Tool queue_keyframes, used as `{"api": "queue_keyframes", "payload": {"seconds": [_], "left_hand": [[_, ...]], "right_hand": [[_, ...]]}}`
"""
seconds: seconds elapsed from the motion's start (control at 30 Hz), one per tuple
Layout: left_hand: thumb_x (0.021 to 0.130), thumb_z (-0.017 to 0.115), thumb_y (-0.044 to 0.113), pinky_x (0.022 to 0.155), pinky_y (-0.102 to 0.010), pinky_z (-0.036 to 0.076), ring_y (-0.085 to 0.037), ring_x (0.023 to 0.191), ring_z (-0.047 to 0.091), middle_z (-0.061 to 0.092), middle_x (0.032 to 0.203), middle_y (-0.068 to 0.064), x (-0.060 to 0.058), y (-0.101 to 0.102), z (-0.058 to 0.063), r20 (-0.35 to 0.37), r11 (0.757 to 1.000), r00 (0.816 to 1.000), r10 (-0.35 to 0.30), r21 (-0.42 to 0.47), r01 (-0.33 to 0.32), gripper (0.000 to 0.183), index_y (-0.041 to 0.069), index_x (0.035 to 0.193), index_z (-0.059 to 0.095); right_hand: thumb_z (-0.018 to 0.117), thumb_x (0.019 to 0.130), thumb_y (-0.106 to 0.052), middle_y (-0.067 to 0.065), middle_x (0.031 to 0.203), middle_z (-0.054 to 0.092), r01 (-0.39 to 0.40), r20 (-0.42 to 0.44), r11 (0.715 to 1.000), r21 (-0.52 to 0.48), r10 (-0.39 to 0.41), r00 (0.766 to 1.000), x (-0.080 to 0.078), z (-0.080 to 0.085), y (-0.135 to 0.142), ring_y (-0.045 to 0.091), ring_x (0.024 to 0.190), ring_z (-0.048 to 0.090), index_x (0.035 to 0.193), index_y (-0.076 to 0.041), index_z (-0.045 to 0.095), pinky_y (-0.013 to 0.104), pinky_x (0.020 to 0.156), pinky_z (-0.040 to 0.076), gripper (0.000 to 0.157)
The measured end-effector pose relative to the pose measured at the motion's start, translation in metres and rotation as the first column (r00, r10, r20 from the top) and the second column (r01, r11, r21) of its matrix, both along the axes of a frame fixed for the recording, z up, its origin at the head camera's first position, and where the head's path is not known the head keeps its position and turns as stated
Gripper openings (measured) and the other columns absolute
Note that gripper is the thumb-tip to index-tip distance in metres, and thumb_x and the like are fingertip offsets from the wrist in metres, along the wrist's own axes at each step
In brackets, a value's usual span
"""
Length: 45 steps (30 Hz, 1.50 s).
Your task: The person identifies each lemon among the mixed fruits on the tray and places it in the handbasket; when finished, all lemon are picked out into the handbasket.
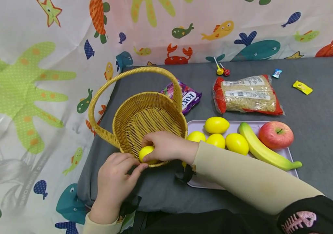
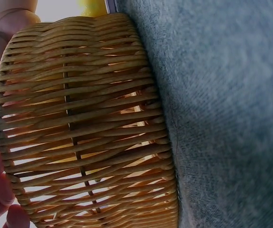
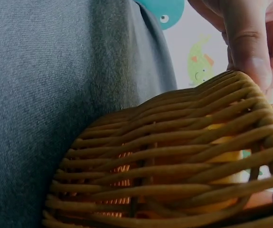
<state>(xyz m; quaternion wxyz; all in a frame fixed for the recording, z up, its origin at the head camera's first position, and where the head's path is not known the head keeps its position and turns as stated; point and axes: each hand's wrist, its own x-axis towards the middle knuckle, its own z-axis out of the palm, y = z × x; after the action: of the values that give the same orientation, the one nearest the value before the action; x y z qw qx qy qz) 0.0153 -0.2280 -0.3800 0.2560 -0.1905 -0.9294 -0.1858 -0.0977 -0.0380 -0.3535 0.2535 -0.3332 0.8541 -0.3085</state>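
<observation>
A round wicker basket (image 1: 152,118) with a tall arched handle stands on the grey surface. Inside its front rim, my right hand (image 1: 166,146) grips a yellow lemon (image 1: 145,152) between thumb and fingers. My left hand (image 1: 116,175) pinches the front rim right beside that lemon. In the left wrist view, its fingers (image 2: 1,192) lie along the rim, and the woven wall (image 2: 84,118) fills the middle. From the right wrist, the left thumb (image 3: 252,61) shows pressed on the rim, with yellow glimpsed through the basket's weave (image 3: 174,166).
Right of the basket, a lavender tray (image 1: 207,186) bears several lemons (image 1: 216,125), a banana (image 1: 264,151) and an apple (image 1: 276,135). Behind are a purple candy bag (image 1: 191,97), a bag of grain (image 1: 246,96), two lollipops (image 1: 220,71) and small wrapped candies (image 1: 302,87). A printed curtain (image 1: 75,74) borders the left.
</observation>
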Motion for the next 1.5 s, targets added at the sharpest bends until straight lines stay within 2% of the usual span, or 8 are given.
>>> {"api": "queue_keyframes", "payload": {"seconds": [0.2,0.53,0.7,0.87,1.03,1.2,1.33,1.5], "left_hand": [[0.077,0.088,0.037,0.080,-0.036,0.054,-0.017,0.083,0.064,0.071,0.084,0.006,-0.001,0.000,0.000,0.000,1.000,1.000,-0.006,-0.005,0.006,0.025,0.017,0.076,0.073],[0.076,0.089,0.038,0.080,-0.036,0.054,-0.017,0.084,0.064,0.071,0.084,0.006,-0.001,0.000,0.001,0.017,1.000,1.000,-0.002,-0.015,0.002,0.025,0.019,0.076,0.073],[0.075,0.090,0.037,0.078,-0.038,0.054,-0.018,0.084,0.064,0.072,0.084,0.005,0.001,0.000,0.001,0.027,1.000,1.000,0.012,-0.011,-0.011,0.026,0.017,0.075,0.073],[0.074,0.090,0.036,0.078,-0.040,0.055,-0.020,0.085,0.065,0.072,0.084,0.004,0.003,0.000,0.001,0.047,0.999,0.998,0.031,-0.015,-0.031,0.026,0.016,0.076,0.073],[0.073,0.091,0.036,0.079,-0.038,0.055,-0.019,0.085,0.064,0.072,0.085,0.004,0.005,0.000,-0.001,0.052,0.999,0.998,0.041,-0.025,-0.040,0.026,0.017,0.076,0.073],[0.073,0.091,0.039,0.080,-0.036,0.055,-0.018,0.084,0.063,0.072,0.085,0.005,0.005,-0.001,-0.001,0.042,0.999,0.998,0.040,-0.032,-0.038,0.027,0.018,0.077,0.073],[0.075,0.089,0.041,0.080,-0.035,0.054,-0.017,0.085,0.064,0.072,0.085,0.005,0.003,-0.001,0.000,0.026,0.999,0.999,0.032,-0.032,-0.031,0.027,0.019,0.077,0.073],[0.076,0.088,0.041,0.080,-0.035,0.054,-0.017,0.085,0.064,0.071,0.085,0.006,0.001,0.000,0.000,0.024,0.999,0.999,0.025,-0.035,-0.024,0.027,0.019,0.076,0.072]], "right_hand": [[0.082,0.086,-0.036,-0.008,0.097,0.066,-0.004,-0.002,0.999,0.039,0.004,1.000,-0.001,0.000,-0.003,0.014,0.087,0.060,0.111,-0.018,0.067,0.028,0.076,0.050,0.034],[0.081,0.086,-0.038,-0.007,0.102,0.067,-0.004,-0.035,0.997,0.083,0.007,0.999,0.002,0.001,-0.003,0.013,0.089,0.060,0.118,-0.018,0.069,0.029,0.077,0.051,0.040],[0.078,0.087,-0.041,-0.005,0.119,0.068,-0.037,-0.022,0.995,0.091,0.039,0.999,0.002,0.002,-0.002,0.013,0.098,0.059,0.133,-0.018,0.066,0.031,0.086,0.051,0.053],[0.075,0.090,-0.044,-0.005,0.134,0.065,-0.042,-0.017,0.998,0.051,0.043,0.999,0.001,0.007,0.006,0.014,0.117,0.058,0.139,-0.021,0.062,0.036,0.100,0.048,0.056],[0.075,0.091,-0.041,-0.008,0.131,0.065,0.039,0.022,0.994,-0.098,-0.037,0.999,0.001,0.030,0.036,0.017,0.120,0.061,0.135,-0.024,0.063,0.039,0.100,0.050,0.049],[0.078,0.090,-0.032,-0.009,0.125,0.065,0.156,0.110,0.959,-0.238,-0.133,0.985,0.004,0.051,0.082,0.019,0.115,0.062,0.130,-0.023,0.065,0.040,0.096,0.055,0.044],[0.079,0.089,-0.029,-0.007,0.121,0.067,0.214,0.116,0.943,-0.253,-0.190,0.975,0.009,0.046,0.114,0.019,0.112,0.062,0.126,-0.023,0.067,0.043,0.095,0.056,0.039],[0.080,0.089,-0.028,-0.004,0.116,0.069,0.208,0.103,0.948,-0.242,-0.188,0.977,0.023,0.022,0.141,0.017,0.108,0.063,0.122,-0.021,0.068,0.045,0.095,0.054,0.036]]}}
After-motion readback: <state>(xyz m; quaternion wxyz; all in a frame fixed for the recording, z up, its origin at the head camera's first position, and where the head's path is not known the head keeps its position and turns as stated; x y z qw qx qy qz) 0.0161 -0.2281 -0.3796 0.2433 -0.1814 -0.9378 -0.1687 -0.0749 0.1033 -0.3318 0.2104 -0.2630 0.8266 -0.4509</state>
